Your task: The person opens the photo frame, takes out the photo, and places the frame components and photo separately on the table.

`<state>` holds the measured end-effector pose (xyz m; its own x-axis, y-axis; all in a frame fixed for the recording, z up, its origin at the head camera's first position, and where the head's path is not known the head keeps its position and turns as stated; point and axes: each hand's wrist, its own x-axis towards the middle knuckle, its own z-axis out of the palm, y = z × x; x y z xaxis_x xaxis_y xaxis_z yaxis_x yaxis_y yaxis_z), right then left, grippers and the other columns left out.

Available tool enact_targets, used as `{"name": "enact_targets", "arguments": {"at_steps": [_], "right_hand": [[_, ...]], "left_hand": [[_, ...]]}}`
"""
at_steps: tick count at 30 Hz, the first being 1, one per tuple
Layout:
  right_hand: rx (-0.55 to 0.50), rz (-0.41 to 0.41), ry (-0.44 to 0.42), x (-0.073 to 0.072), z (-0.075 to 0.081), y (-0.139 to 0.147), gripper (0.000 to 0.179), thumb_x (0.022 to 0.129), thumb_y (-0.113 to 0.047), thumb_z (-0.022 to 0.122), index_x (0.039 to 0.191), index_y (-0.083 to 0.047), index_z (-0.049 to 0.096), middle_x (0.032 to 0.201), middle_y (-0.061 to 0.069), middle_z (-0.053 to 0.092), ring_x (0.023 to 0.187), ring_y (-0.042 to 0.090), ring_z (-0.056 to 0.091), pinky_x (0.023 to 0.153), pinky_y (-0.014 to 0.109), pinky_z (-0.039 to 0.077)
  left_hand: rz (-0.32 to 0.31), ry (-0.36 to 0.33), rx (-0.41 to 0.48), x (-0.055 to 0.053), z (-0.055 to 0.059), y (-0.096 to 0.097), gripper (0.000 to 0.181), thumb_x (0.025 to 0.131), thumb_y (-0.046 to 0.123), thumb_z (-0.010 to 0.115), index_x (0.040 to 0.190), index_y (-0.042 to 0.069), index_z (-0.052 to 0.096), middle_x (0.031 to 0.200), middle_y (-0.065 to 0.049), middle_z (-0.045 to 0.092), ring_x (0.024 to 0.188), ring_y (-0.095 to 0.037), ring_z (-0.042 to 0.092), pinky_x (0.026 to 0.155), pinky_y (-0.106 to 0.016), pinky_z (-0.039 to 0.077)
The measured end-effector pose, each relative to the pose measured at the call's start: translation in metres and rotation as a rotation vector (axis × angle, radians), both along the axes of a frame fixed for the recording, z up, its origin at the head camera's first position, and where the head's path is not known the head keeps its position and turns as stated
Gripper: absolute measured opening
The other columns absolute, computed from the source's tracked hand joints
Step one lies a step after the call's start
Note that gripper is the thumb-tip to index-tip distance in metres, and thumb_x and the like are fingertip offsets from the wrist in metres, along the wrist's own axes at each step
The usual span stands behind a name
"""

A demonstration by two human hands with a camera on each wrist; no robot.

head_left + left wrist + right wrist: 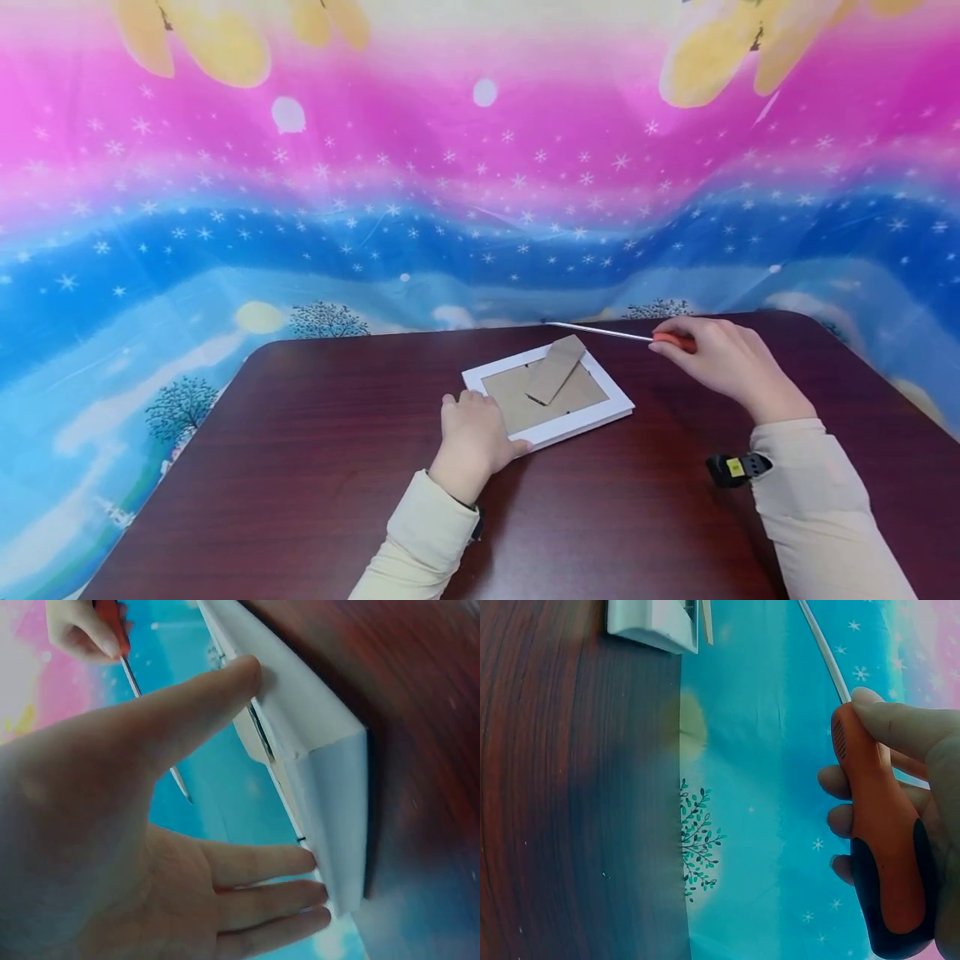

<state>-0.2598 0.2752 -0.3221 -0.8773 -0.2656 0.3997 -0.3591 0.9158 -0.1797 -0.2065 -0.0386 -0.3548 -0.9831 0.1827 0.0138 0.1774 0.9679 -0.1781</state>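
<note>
A white picture frame lies face down on the dark wooden table, its brown backing board showing. The brown stand flap lies slantwise over the backing and reaches past the far border. My left hand rests at the frame's near left corner. In the left wrist view its thumb touches one side and its straight fingers touch the adjoining side. Beyond the frame's right side, my right hand grips an orange and black screwdriver by the handle. The metal shaft points left, raised above the frame's far side.
The reddish-brown table has rounded far corners. A pink and blue printed cloth with snowflakes and trees hangs behind it and along its sides. A black strap device sits at the right wrist.
</note>
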Motion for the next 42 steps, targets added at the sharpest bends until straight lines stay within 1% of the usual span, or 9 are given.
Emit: {"name": "enact_targets", "arguments": {"at_steps": [4,9,12,15,19,22,25,32,42], "right_hand": [[0.006,0.004,-0.008,-0.001,0.0,-0.001,0.03,0.092,-0.038,0.07,0.111,-0.016,0.073,0.089,0.001,0.071,0.077,0.022,0.064,0.067,0.049,0.048],[0.008,-0.003,-0.016,0.001,0.003,0.0,0.03,0.092,-0.037,0.07,0.113,-0.015,0.073,0.092,0.006,0.072,0.08,0.026,0.066,0.068,0.051,0.048],[0.01,-0.004,-0.021,0.002,0.005,0.0,0.032,0.092,-0.036,0.07,0.114,-0.014,0.073,0.093,0.007,0.072,0.08,0.027,0.066,0.069,0.051,0.048],[0.009,0.0,-0.022,0.002,0.006,0.0,0.031,0.092,-0.035,0.071,0.114,-0.013,0.073,0.092,0.006,0.072,0.08,0.027,0.066,0.069,0.052,0.048],[0.008,0.009,-0.021,0.001,0.005,0.0,0.031,0.092,-0.037,0.07,0.113,-0.014,0.074,0.09,0.004,0.072,0.079,0.026,0.066,0.069,0.051,0.048],[0.008,0.007,-0.02,0.001,0.005,0.001,0.03,0.092,-0.038,0.07,0.112,-0.015,0.074,0.089,0.003,0.072,0.078,0.024,0.065,0.068,0.05,0.048],[0.008,0.004,-0.024,0.001,0.004,0.0,0.03,0.092,-0.037,0.071,0.111,-0.015,0.074,0.088,0.002,0.072,0.078,0.023,0.065,0.068,0.05,0.048],[0.004,0.013,-0.036,0.001,0.005,-0.003,0.029,0.092,-0.038,0.07,0.111,-0.016,0.074,0.089,0.0,0.072,0.08,0.023,0.066,0.07,0.05,0.048],[0.001,0.015,-0.052,0.003,0.004,-0.006,0.028,0.093,-0.038,0.069,0.111,-0.016,0.074,0.089,-0.002,0.072,0.081,0.022,0.066,0.072,0.051,0.049]], "left_hand": [[-0.002,-0.015,-0.014,0.001,0.003,0.002,0.079,0.079,0.076,0.06,0.112,0.006,0.072,0.108,-0.009,0.066,0.107,-0.023,0.057,0.091,-0.042,0.042],[-0.027,-0.042,0.154,-0.01,0.009,-0.017,0.059,0.088,0.063,0.062,0.105,0.008,0.075,0.111,-0.007,0.068,0.11,-0.026,0.058,0.096,-0.044,0.042],[-0.068,-0.037,0.271,-0.02,0.009,-0.034,0.052,0.092,0.053,0.064,0.118,0.007,0.071,0.119,-0.009,0.067,0.115,-0.028,0.058,0.1,-0.046,0.042],[-0.106,-0.039,0.358,-0.029,0.004,-0.047,0.055,0.095,0.045,0.064,0.135,0.007,0.061,0.135,-0.01,0.059,0.127,-0.03,0.052,0.104,-0.049,0.04],[-0.136,-0.065,0.431,-0.037,-0.004,-0.055,0.05,0.098,0.033,0.063,0.141,0.009,0.056,0.15,-0.01,0.047,0.137,-0.031,0.043,0.108,-0.052,0.036],[-0.159,-0.09,0.428,-0.039,-0.009,-0.056,0.049,0.098,0.023,0.063,0.144,0.009,0.053,0.153,-0.01,0.042,0.139,-0.031,0.041,0.109,-0.053,0.035],[-0.176,-0.115,0.4,-0.038,-0.013,-0.056,0.055,0.095,0.019,0.067,0.146,0.008,0.05,0.155,-0.01,0.04,0.139,-0.031,0.04,0.108,-0.052,0.036],[-0.156,-0.112,0.401,-0.035,-0.016,-0.056,0.074,0.083,0.035,0.078,0.147,0.009,0.049,0.154,-0.009,0.041,0.138,-0.032,0.041,0.109,-0.055,0.034],[-0.151,-0.111,0.351,-0.03,-0.017,-0.053,0.073,0.085,0.044,0.075,0.148,0.018,0.049,0.152,-0.011,0.042,0.135,-0.033,0.043,0.106,-0.054,0.037]]}}
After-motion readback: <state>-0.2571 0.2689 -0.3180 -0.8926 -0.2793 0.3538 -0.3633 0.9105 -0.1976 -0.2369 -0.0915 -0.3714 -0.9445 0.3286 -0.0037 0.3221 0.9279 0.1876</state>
